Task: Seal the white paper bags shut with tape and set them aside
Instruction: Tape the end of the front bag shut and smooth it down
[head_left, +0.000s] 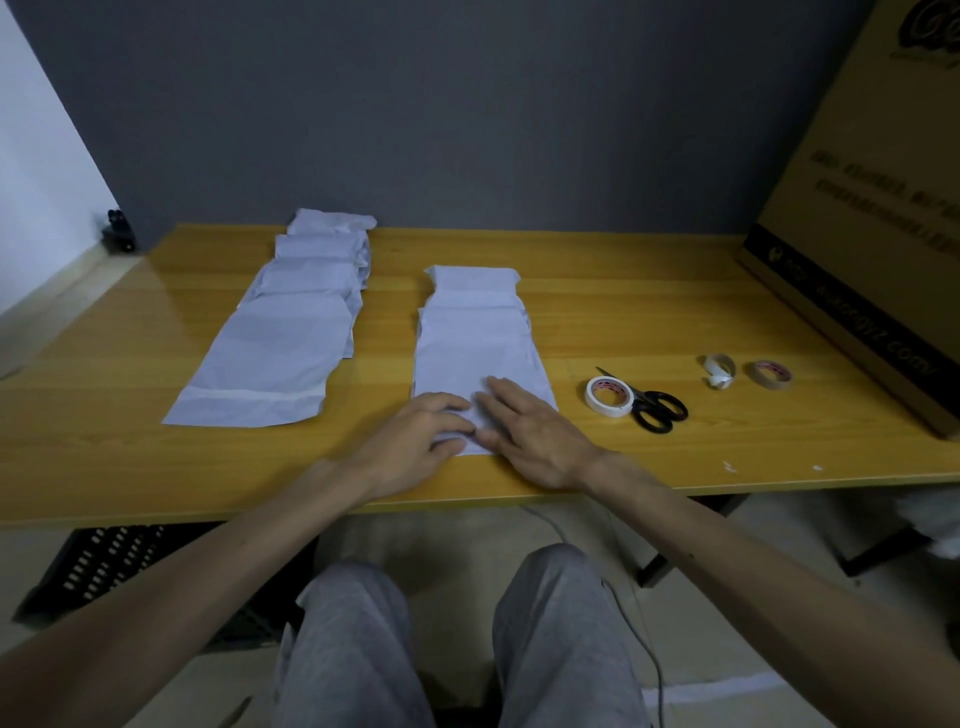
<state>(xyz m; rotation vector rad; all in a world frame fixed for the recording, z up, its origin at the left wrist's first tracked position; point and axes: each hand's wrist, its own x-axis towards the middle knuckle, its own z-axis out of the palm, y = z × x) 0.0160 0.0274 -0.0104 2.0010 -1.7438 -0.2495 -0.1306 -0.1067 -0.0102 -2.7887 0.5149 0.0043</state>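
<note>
Grey trousers (353, 649) are filling the bottom of the view, where a seated person is leaning both bare forearms toward a yellow wooden table (156, 467). The left hand (415, 441) and right hand (524, 431) are lying side by side, almost touching, on the near end of a white paper bag (478, 358). The right is pressing with flat, straight fingers. The left is resting with lightly bent fingers, and whether it is pinching the paper cannot be told. They appear to be flattening the bag's folded mouth before taping. To do this well, the hands should be smoothing outward from the middle so the fold is lying crisp and square, and one hand should be holding it down while the other is reaching for tape. Just right of the bag, a white tape roll (609, 397) is touching black scissors (657, 410). Further right, a curled white scrap (719, 371) and a brown roll core (769, 374) are lying apart. This bag is topping a short overlapping stack. To the left, well apart, a longer row of bags (280, 358) is stretching away, the nearest one showing a pale band across its near end, likely tape. A large cardboard box (857, 208) is standing at the far right against a grey wall.
</note>
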